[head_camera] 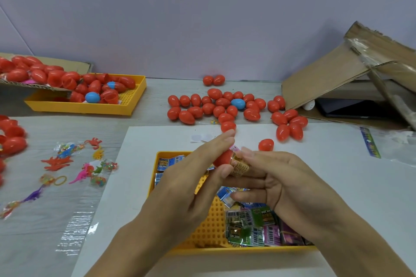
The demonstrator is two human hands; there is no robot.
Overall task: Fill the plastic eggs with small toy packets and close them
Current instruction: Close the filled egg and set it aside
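Red egg half [222,158] in left hand [198,177], packet [239,165] in right hand [276,177]

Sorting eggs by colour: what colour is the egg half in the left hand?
Red egg half, head view.

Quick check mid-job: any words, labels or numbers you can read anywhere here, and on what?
None reads for sure.
Packets in the near tray: barcodes and bold print, upside down, too blurred.
Packet between left hand and right hand: print too small.
Strip at right: unreadable.
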